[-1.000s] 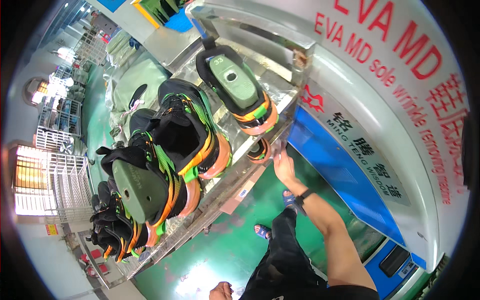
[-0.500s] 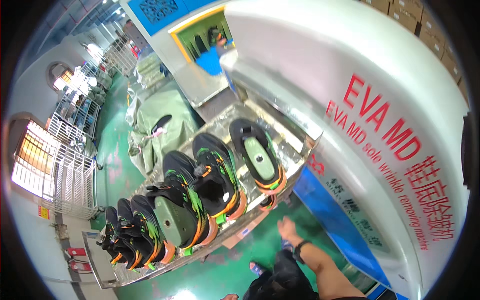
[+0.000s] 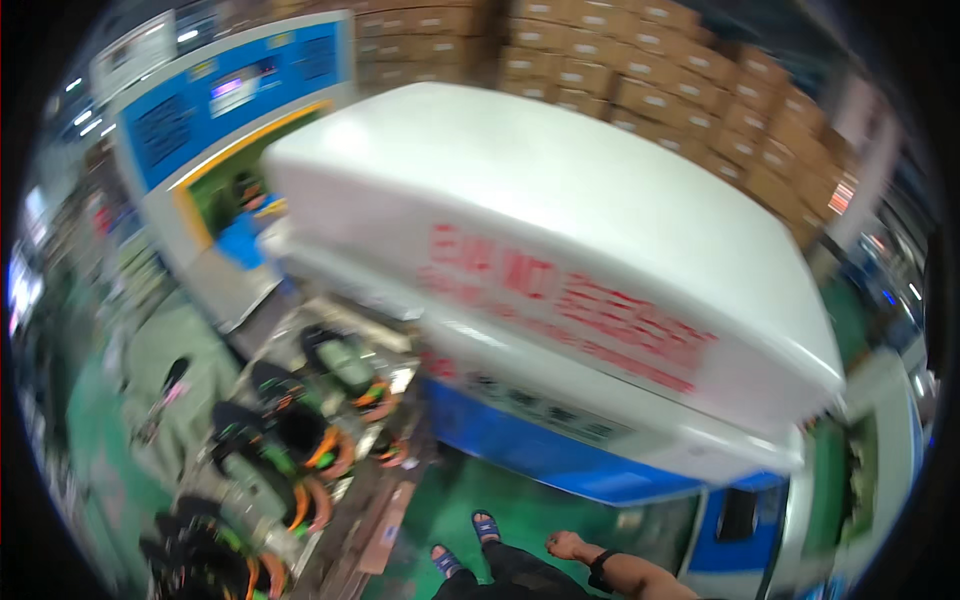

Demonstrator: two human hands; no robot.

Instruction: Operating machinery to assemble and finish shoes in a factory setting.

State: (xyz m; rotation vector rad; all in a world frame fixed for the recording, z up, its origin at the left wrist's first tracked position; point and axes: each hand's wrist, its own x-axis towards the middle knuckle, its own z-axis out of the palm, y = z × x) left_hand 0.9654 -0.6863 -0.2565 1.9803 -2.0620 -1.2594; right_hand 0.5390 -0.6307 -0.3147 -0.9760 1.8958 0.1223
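Note:
My right hand (image 3: 566, 545), with a black band on its wrist, hangs low over the green floor. Its fingers look curled in, and nothing shows in them. It touches nothing and lies below the blue base of the large white machine (image 3: 540, 190). My left hand is out of the picture. To the left stands a metal-topped bench (image 3: 395, 350) carrying several black shoes (image 3: 288, 410) with orange and green trim. One shoe (image 3: 345, 362) at the bench's far end has a grey-green insert in its opening. Motion blurs the nearer shoes.
My feet, in blue sandals (image 3: 485, 525), stand between bench and machine. A blue-and-white machine (image 3: 235, 90) with a yellow-edged opening rises at the far left. Pale green sacks (image 3: 165, 350) lie beyond the bench. Stacked cartons (image 3: 690, 90) line the back. More equipment (image 3: 880, 440) stands right.
The view has swung to the right, so the bench and shoes now sit farther left and the white machine fills the middle. My left hand has left the picture; my right stays low.

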